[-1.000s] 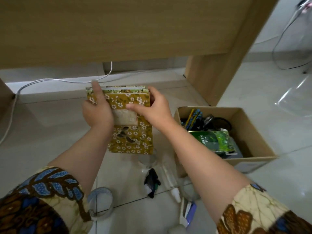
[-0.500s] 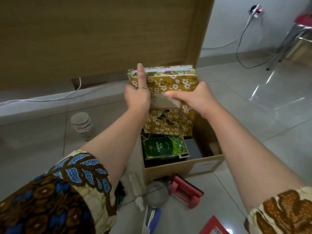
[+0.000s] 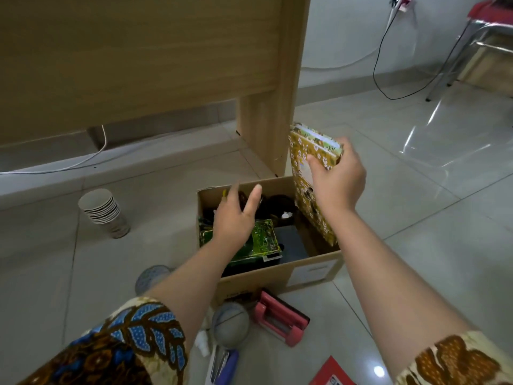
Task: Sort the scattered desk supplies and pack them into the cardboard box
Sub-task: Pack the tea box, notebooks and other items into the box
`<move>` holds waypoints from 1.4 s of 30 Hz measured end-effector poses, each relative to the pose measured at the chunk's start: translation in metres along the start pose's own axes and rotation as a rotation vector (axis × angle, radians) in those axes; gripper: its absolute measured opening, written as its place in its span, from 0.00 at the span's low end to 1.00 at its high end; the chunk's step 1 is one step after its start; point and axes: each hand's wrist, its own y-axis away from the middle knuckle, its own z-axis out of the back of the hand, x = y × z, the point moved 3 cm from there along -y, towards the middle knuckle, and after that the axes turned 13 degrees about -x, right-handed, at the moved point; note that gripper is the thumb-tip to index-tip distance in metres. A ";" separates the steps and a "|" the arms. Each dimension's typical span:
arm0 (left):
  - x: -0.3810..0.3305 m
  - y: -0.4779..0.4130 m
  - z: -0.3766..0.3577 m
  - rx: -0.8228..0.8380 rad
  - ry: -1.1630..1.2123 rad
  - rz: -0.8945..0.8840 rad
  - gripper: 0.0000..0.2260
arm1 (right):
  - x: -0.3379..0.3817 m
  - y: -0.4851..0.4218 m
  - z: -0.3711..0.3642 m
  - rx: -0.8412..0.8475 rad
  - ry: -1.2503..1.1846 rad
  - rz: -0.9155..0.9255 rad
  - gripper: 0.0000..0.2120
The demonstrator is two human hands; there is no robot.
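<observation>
The right hand (image 3: pixel 337 180) grips the book (image 3: pixel 299 151), which stands on edge in the box (image 3: pixel 277 273) by its right wall. The left hand (image 3: pixel 236 215) hangs loose and empty over the green pack (image 3: pixel 265 237). Slide the book straight down the wall; nudge the pack aside if it sticks.

Soft daylight, floor glare (wide-angle warp)

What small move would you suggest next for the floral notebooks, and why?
Probably lower them straight down: the right hand grips the floral notebooks nearly upright at the right wall of the cardboard box, their lower end already inside.
</observation>
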 end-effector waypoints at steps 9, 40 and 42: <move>0.039 0.017 -0.017 -0.012 -0.258 -0.137 0.47 | -0.060 0.035 -0.030 0.023 -0.238 -0.385 0.15; 0.055 0.008 0.004 0.038 -0.359 -0.214 0.27 | -0.073 0.017 -0.046 0.529 0.507 -0.218 0.13; 0.062 0.003 0.013 0.022 -0.433 -0.217 0.27 | -0.063 0.025 -0.052 0.547 0.471 -0.198 0.16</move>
